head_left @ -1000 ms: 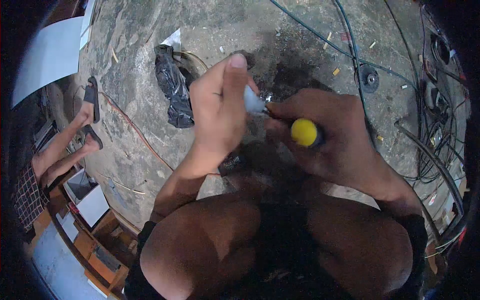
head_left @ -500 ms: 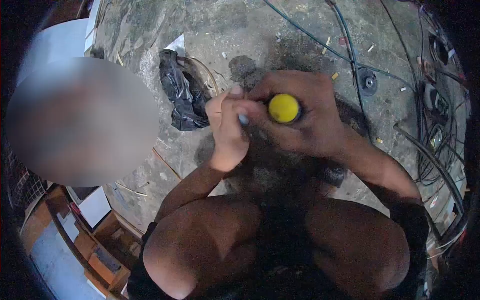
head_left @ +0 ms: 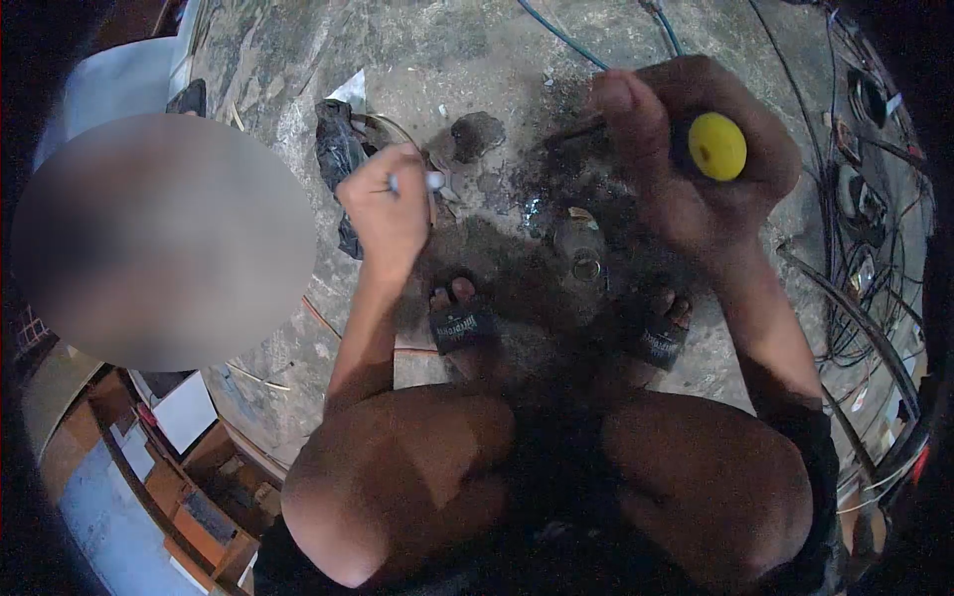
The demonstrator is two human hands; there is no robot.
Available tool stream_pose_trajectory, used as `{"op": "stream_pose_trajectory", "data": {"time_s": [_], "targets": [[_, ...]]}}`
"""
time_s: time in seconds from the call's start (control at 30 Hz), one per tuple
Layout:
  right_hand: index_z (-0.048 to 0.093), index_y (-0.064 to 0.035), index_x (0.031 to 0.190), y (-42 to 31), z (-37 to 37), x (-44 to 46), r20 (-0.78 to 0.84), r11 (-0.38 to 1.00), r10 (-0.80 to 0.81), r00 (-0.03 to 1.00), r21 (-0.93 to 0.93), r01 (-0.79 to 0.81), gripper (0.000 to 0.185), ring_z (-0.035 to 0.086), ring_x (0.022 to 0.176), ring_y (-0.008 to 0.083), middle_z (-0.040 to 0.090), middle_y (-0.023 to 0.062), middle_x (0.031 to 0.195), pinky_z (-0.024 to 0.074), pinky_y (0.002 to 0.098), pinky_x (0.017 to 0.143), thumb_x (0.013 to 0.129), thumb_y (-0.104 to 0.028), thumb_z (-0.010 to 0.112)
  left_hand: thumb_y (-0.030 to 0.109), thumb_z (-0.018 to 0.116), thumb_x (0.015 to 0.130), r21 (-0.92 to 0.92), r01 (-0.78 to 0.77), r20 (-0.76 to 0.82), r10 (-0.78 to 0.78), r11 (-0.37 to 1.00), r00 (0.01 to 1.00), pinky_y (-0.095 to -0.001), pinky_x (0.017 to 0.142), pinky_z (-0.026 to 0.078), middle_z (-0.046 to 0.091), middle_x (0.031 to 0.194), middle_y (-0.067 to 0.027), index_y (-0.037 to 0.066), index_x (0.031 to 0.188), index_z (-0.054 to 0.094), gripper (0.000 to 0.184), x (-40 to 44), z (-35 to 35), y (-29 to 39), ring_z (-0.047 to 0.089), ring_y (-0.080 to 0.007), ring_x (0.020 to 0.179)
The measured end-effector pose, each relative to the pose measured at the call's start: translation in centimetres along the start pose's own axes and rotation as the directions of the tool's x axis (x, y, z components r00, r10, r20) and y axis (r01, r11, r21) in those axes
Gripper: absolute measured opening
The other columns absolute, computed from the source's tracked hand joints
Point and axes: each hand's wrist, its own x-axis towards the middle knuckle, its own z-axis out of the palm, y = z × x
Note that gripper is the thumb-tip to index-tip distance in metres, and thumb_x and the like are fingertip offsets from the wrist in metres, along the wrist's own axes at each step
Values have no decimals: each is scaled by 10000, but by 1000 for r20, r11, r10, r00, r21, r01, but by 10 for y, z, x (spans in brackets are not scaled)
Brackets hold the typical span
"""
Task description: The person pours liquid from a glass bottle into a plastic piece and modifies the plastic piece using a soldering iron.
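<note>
The right hand point(head_left: 696, 184) is clamped round a yellow-ended tool point(head_left: 716, 147) above the floor point(head_left: 288, 189); the left hand point(head_left: 386, 211) grips a small pale object point(head_left: 435, 181) near a black bag point(head_left: 336, 134). Sandal point(head_left: 460, 324) lettering is too blurred to read.

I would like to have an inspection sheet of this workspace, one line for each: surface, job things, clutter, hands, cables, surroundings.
Surface: concrete floor, rough, with dark patches.
Job things: yellow-ended tool and small pale piece, both held.
Clutter: black bag near the left hand; clear container on the floor, between the feet.
Hands: left closed around the pale piece, right hand around the tool; apart.
Cables: dark cables tangled at right; blue cable at top.
Surroundings: wooden box lower left; part of the left side blurred out.
</note>
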Motion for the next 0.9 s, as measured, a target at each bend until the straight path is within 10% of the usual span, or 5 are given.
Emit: {"op": "stream_pose_trajectory", "data": {"time_s": [0.3, 0.9], "targets": [[675, 13, 906, -11, 0, -24, 118, 926, 264, 957, 248, -286, 143, 629, 641, 99, 670, 56, 793, 491, 224, 549, 881, -120, 719, 335, 450, 1021, -395, 195, 126, -157, 898, 980, -258, 530, 312, 483, 615, -1, 32, 651, 501, 481, 6, -16, 41, 408, -71, 581], [631, -7, 866, -45, -12, -25, 160, 862, -37, 986, 504, -49, 238, 639, 618, 172, 660, 158, 742, 484, 276, 517, 702, 52, 793, 360, 322, 1029, -744, 147, 222, 33, 651, 974, -300, 501, 342, 412, 594, -70, 32, 636, 451, 528, 6, -20, 56, 408, -160, 506]]}}
